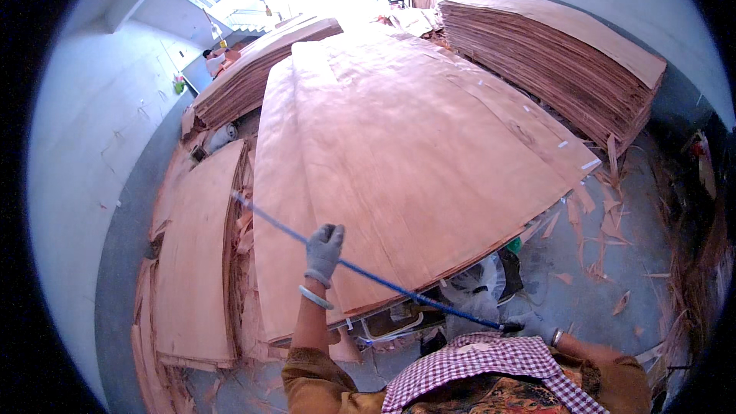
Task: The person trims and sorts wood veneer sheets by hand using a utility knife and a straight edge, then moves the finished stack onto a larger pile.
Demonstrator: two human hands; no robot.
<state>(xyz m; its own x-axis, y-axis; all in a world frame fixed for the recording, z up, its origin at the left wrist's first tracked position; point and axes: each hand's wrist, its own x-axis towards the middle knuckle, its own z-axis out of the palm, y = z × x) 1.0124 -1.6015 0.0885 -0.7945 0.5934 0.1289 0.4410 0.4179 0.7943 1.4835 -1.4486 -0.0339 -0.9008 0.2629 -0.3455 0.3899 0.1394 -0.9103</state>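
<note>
A long blue rod [399,289] runs diagonally over a broad stack of pinkish wood veneer sheets [414,153], with small white strips along its right edge. My left hand [324,249], in a grey glove with a pale band at the wrist, is closed on the rod over the left part of the stack. My right hand [534,326], also gloved, is closed on the dark lower end of the rod near the front edge, low at the right and partly shaded.
A narrower veneer pile [192,253] lies left. Tall stacks stand back left [253,73] and right [544,50]. A person [217,63] is by the far left stack. Scraps [609,222] litter the grey floor [575,261]; a wall [84,153] bounds the left.
</note>
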